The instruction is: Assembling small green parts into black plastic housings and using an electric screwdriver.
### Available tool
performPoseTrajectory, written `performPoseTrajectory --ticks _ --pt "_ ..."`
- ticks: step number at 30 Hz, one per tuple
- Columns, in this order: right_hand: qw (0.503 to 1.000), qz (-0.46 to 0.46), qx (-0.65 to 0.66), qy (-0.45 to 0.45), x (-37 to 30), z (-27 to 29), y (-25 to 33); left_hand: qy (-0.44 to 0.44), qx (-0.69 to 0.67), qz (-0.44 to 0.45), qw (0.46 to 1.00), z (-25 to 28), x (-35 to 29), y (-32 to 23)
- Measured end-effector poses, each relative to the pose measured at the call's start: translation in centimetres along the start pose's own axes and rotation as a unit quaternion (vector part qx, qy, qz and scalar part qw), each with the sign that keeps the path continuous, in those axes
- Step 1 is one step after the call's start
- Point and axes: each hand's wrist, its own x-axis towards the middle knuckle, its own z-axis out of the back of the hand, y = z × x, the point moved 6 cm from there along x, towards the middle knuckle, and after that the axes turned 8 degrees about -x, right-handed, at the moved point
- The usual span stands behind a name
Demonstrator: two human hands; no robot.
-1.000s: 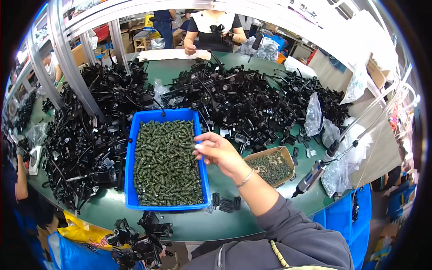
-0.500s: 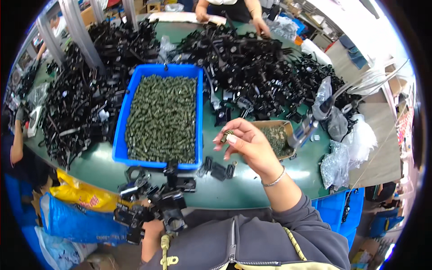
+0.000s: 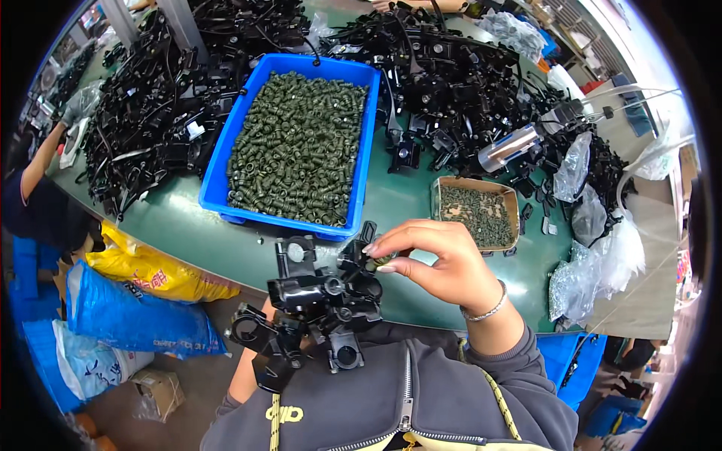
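A bunch of black plastic clamp-like brackets (image 3: 327, 293) hangs in front of me at the table's near edge. My left forearm (image 3: 244, 372) runs up behind it; the left hand grips the bunch, its fingers mostly hidden by the parts. My right hand (image 3: 440, 259) pinches a small dark green ribbed fitting (image 3: 384, 261) between thumb and fingers, against the right side of the bunch. Behind the brackets, a blue tub (image 3: 213, 197) holds a heap of similar green fittings (image 3: 297, 150).
A small cardboard box (image 3: 511, 218) of tiny green pieces stands right of the tub. Heaps of black parts (image 3: 436, 75) lie along the back and left. A metal cylindrical tool (image 3: 510, 148) hangs at right, near clear plastic bags (image 3: 575, 274). Another person's arm (image 3: 41, 161) shows at far left.
My right hand has brought the green fitting down to the black brackets. The bunch has risen and moved right. The view has shifted, and the metal tool hangs at another angle.
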Motion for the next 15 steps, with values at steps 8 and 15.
performPoseTrajectory --ticks 8,15 --pt "0.997 0.05 -0.043 0.048 -0.7 0.5 0.7 0.058 -0.146 0.072 0.985 -1.1 -0.3 1.7" --pt "0.978 0.11 -0.159 0.082 -0.4 1.0 2.2 0.14 -0.033 0.136 0.98 -0.3 1.3 2.6"
